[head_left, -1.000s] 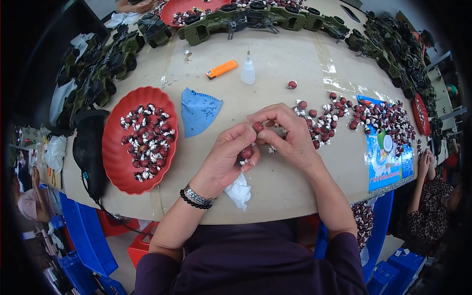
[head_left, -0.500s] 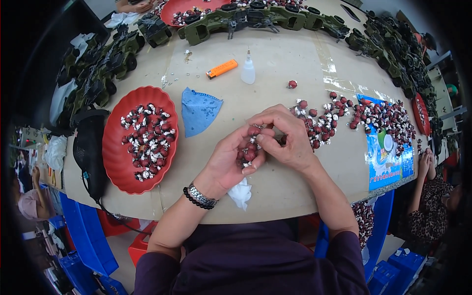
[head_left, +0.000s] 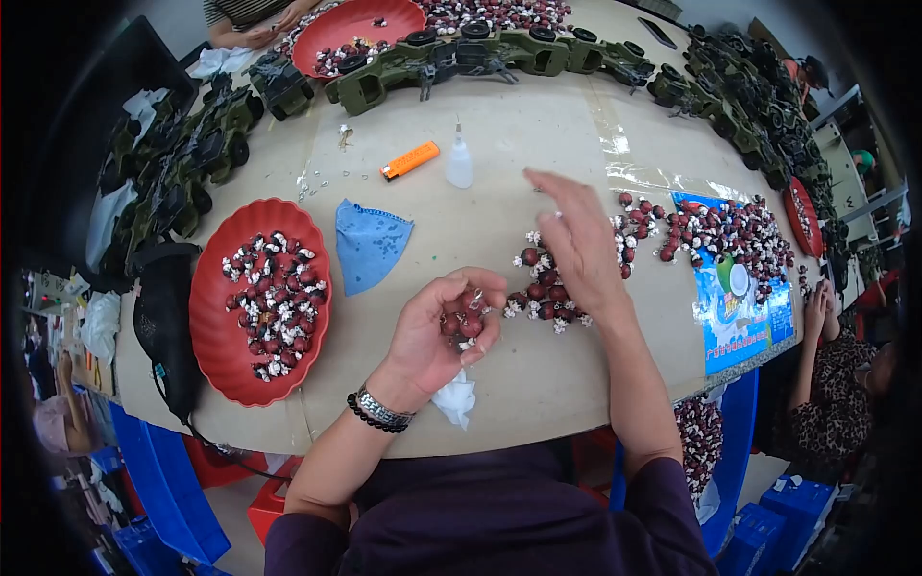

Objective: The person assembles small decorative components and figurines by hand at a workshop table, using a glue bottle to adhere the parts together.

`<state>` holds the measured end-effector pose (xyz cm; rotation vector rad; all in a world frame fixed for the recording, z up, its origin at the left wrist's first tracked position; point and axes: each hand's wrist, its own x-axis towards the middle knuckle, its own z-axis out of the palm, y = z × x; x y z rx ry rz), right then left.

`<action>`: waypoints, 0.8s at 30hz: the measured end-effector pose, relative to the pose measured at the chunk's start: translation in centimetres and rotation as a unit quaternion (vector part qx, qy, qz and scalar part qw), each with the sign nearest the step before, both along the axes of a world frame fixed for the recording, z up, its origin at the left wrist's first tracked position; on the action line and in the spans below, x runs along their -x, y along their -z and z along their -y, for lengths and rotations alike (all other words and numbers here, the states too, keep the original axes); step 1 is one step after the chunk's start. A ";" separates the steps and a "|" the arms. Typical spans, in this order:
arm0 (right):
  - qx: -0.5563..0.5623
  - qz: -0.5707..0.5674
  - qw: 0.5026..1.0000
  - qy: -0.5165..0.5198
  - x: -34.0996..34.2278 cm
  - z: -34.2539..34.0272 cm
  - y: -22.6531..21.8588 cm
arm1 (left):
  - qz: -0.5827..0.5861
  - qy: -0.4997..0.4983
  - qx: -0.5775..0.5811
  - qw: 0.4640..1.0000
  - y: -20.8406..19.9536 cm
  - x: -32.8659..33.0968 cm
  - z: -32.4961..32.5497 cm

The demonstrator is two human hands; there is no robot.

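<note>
Several small dark-red balls with white parts [head_left: 463, 324] are cupped in my left hand [head_left: 418, 336], its fingers curled around them. Small metal loops show at the top of some of these balls. My right hand [head_left: 584, 254], slightly blurred, hovers over a loose pile of the same red-and-white balls [head_left: 545, 291], fingers stretched out and apart. I see nothing in its grasp, and it hides part of the pile. On the left, a scalloped red tray [head_left: 206, 331] holds more of these balls.
A blue cloth [head_left: 370, 250], an orange lighter [head_left: 411, 160] and a white dropper bottle [head_left: 459, 163] lie beyond my hands. Crumpled tissue [head_left: 455, 398] is near the front edge. Green toy vehicles [head_left: 360, 93] line the back. More balls cover a blue printed sheet [head_left: 715, 326] at right.
My right hand has left my left hand, moved right over the loose pile and spread its fingers. My left hand still cups the balls. The whole view has shifted slightly.
</note>
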<state>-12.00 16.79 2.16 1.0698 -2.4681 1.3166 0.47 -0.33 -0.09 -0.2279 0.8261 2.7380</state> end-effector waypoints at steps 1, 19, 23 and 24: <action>-0.052 -0.063 0.993 0.090 0.8 -0.2 0.2 | -0.002 0.002 -0.001 1.000 0.1 0.0 -0.1; 0.058 0.219 0.974 -0.013 -1.5 0.4 -0.6 | -0.017 -0.065 0.087 0.994 -0.2 -0.2 0.7; 0.081 0.135 0.981 -0.113 -3.4 1.2 -0.4 | 0.013 -0.091 0.136 0.987 -1.1 0.1 0.1; 0.059 0.151 0.981 -0.109 -3.8 1.4 -0.6 | 0.014 -0.090 0.144 0.985 -1.1 0.0 0.1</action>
